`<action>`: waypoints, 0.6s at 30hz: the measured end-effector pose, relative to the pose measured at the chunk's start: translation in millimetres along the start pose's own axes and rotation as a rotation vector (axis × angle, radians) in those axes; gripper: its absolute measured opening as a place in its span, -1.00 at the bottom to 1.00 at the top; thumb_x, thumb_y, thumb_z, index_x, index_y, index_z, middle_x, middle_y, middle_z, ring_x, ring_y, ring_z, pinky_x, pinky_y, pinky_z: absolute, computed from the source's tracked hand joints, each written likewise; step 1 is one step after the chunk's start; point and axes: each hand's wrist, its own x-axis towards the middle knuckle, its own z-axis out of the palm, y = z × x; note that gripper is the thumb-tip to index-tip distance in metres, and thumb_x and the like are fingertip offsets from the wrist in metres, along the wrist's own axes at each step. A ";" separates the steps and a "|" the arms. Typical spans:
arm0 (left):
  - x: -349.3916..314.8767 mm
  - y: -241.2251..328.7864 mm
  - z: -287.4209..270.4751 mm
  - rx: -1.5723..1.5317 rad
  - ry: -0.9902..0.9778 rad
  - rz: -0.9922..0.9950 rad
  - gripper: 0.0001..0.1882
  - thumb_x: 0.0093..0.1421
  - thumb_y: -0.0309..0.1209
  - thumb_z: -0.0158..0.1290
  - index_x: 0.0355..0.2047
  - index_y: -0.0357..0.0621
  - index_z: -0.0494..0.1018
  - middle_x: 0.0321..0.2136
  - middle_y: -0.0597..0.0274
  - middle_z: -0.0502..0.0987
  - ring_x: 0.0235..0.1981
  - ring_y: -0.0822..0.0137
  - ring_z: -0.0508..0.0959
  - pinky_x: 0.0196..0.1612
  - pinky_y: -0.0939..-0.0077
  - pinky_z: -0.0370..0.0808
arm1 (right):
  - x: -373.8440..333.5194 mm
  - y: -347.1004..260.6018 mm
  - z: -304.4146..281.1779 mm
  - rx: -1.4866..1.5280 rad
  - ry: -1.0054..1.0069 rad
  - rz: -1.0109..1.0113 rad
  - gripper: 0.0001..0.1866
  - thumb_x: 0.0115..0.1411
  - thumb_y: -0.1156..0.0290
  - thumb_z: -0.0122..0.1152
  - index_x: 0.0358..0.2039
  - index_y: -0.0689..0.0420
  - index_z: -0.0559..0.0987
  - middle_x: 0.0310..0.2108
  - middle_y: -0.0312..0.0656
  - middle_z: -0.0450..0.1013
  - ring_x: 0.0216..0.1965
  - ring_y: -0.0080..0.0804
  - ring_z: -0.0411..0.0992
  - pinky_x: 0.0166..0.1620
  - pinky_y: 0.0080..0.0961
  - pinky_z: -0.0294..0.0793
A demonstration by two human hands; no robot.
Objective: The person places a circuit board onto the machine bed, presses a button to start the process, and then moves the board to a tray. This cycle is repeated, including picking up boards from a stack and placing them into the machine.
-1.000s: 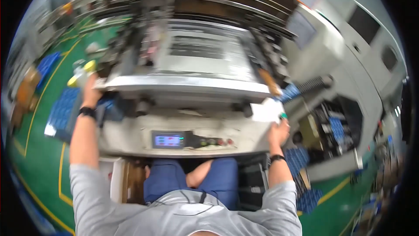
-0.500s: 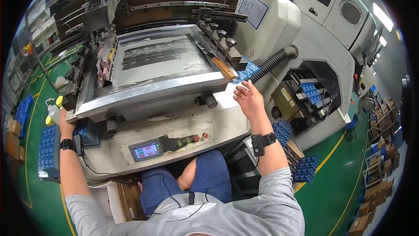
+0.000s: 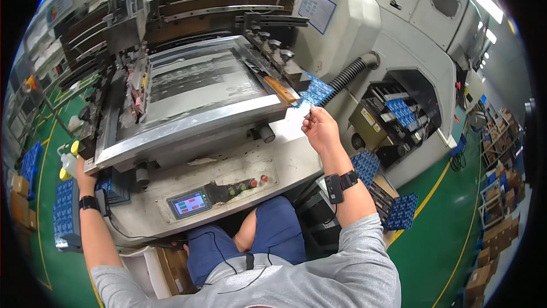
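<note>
On my feed I made out smooth, shiny metal on the frame (image 3: 194, 129), a wooden tool handle (image 3: 279, 89), a ribbed, plastic-looking hose (image 3: 348, 76) and matt cloth shorts (image 3: 279, 229).

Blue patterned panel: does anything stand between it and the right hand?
Nothing visible does. The right hand is at the near edge of the blue patterned panel; contact is unclear. The wooden-handled tool lies to the left, out of the way.

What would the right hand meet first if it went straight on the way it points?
Probably the blue patterned sheet, just beyond the right hand, though I cannot tell whether they touch.
</note>
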 end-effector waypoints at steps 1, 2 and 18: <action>-0.5 -4.1 2.5 -0.004 -0.029 -0.037 -0.64 0.04 -0.45 0.11 -0.11 -0.18 0.42 -0.24 -0.06 0.53 -0.17 -0.12 0.51 -0.08 0.23 0.42 | -5.7 -3.4 -6.7 0.003 -0.011 -0.005 -0.88 0.30 0.34 0.08 -0.38 0.06 0.43 -0.47 -0.28 0.40 -0.44 -0.44 0.41 -0.34 -0.44 0.44; -2.1 -19.3 3.5 0.003 -0.021 -0.025 -0.65 0.04 -0.44 0.11 -0.12 -0.19 0.42 -0.24 -0.07 0.52 -0.17 -0.13 0.50 -0.08 0.22 0.42 | -12.1 -7.8 -12.7 0.006 -0.024 -0.010 -0.89 0.29 0.36 0.08 -0.38 0.06 0.43 -0.48 -0.29 0.40 -0.46 -0.45 0.41 -0.36 -0.45 0.44; 8.5 -145.3 18.2 -0.017 -0.228 0.106 -0.62 0.27 -0.22 0.02 -0.11 -0.32 0.48 -0.23 -0.08 0.57 -0.16 0.03 0.54 -0.10 0.25 0.42 | -147.0 -110.7 -159.6 -0.341 0.114 -0.346 -0.91 0.30 0.43 0.07 -0.35 0.14 0.43 -0.53 -0.31 0.42 -0.52 -0.55 0.43 -0.40 -0.56 0.48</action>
